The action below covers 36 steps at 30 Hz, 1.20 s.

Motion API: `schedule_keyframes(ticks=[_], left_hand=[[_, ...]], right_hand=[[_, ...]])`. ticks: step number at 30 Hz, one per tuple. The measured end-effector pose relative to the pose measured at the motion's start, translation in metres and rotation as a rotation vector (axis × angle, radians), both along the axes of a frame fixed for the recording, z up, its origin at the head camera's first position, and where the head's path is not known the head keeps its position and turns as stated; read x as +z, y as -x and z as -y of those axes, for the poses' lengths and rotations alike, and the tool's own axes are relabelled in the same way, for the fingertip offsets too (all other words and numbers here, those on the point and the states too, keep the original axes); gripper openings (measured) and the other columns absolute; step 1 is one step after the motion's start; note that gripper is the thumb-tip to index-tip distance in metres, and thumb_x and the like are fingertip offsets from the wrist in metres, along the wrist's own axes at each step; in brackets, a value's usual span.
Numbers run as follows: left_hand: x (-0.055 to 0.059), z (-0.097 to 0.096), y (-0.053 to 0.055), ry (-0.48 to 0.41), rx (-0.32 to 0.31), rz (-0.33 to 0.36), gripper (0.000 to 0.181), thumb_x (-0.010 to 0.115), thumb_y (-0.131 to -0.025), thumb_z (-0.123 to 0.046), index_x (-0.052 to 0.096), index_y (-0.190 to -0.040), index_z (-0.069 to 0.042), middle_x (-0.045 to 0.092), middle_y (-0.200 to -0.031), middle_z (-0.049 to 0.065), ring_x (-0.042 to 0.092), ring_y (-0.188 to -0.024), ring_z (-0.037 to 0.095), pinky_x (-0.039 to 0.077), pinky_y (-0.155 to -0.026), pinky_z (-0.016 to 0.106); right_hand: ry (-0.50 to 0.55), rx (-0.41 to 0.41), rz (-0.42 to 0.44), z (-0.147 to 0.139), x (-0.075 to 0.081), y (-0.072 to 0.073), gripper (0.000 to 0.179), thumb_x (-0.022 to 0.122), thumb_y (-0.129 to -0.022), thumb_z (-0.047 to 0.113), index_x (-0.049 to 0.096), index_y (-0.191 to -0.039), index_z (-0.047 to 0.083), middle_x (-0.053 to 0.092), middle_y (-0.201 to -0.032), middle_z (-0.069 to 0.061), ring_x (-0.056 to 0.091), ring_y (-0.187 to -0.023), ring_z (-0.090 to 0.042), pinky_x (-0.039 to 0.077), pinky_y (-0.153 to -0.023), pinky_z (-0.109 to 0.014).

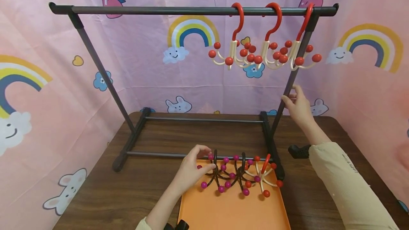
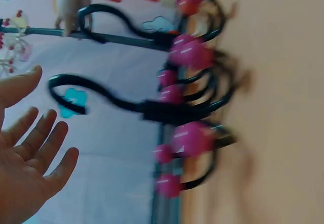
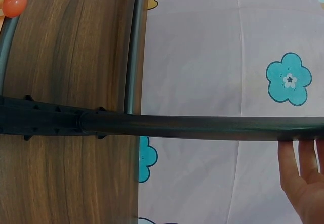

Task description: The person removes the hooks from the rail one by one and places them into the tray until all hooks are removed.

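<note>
Left hand (image 1: 191, 173): stood wide, empty, near the leftmost dark hanger (image 1: 216, 170). This, a second dark hanger (image 1: 240, 173) and a cream hanger (image 1: 266, 164) lined the far edge of the orange tray (image 1: 233, 208). Right hand (image 1: 299, 108): gripped the right post (image 1: 277, 119). Red-hooked hangers (image 1: 266, 49), three: hung toward the bar (image 1: 143, 10)'s right end.

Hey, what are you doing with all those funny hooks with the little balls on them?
A person is busy at a black hanging rack. The right hand holds the rack's right post. The left hand is open beside a black hanger with magenta balls, not gripping it. Two of those hangers and one red-hooked hanger are on the orange tray. Three more red-hooked hangers already hang from the bar.
</note>
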<state>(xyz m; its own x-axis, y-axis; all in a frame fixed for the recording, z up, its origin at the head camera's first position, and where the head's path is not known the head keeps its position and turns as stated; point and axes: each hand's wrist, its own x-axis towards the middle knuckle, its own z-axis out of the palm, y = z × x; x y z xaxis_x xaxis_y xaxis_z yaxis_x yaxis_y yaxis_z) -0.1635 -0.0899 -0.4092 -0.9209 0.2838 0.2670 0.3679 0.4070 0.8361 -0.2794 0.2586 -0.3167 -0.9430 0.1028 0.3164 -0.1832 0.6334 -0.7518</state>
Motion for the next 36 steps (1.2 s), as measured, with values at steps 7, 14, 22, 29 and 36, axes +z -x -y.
schedule_keyframes(ticks=[7,14,22,29,36], left_hand=[[0.050,0.008,0.020,0.141,0.007,-0.189,0.028,0.068,-0.081,-0.023,0.057,-0.106,-0.019,0.056,-0.106,-0.007,0.053,-0.107,0.013,0.044,-0.092,0.038],[0.086,0.003,0.040,0.149,0.037,-0.331,0.019,0.067,-0.082,-0.019,0.061,-0.100,-0.016,0.059,-0.101,-0.005,0.055,-0.102,0.012,0.046,-0.088,0.035],[0.132,-0.009,0.059,0.075,0.040,-0.449,0.016,0.064,-0.084,-0.015,0.062,-0.099,-0.009,0.062,-0.098,0.002,0.058,-0.093,0.013,0.050,-0.082,0.030],[0.176,-0.023,0.070,0.031,0.042,-0.609,0.016,0.064,-0.084,-0.011,0.061,-0.098,-0.004,0.062,-0.095,0.006,0.058,-0.089,0.014,0.049,-0.082,0.024],[0.216,-0.039,0.081,0.014,0.055,-0.630,0.019,0.063,-0.085,-0.012,0.060,-0.102,-0.003,0.061,-0.096,0.007,0.057,-0.087,0.011,0.049,-0.080,0.021]], right_hand=[[-0.011,0.001,-0.016,0.000,0.000,0.000,0.039,0.046,-0.095,0.023,0.031,-0.128,0.010,0.052,-0.113,-0.029,0.057,-0.100,-0.044,0.043,-0.086,-0.058],[-0.006,0.008,-0.003,0.001,0.002,-0.002,0.039,0.044,-0.096,0.025,0.030,-0.129,0.010,0.051,-0.115,-0.029,0.056,-0.102,-0.044,0.042,-0.087,-0.059],[-0.011,0.009,-0.004,0.001,0.002,-0.004,0.038,0.044,-0.096,0.025,0.030,-0.129,0.011,0.051,-0.115,-0.029,0.057,-0.100,-0.044,0.041,-0.087,-0.060],[-0.012,0.015,-0.013,0.000,0.000,-0.002,0.037,0.045,-0.095,0.022,0.031,-0.128,0.010,0.053,-0.113,-0.029,0.058,-0.100,-0.044,0.042,-0.086,-0.059],[-0.018,0.005,-0.011,0.000,0.001,-0.002,0.038,0.045,-0.095,0.023,0.031,-0.128,0.010,0.053,-0.113,-0.029,0.057,-0.100,-0.044,0.042,-0.086,-0.059]])
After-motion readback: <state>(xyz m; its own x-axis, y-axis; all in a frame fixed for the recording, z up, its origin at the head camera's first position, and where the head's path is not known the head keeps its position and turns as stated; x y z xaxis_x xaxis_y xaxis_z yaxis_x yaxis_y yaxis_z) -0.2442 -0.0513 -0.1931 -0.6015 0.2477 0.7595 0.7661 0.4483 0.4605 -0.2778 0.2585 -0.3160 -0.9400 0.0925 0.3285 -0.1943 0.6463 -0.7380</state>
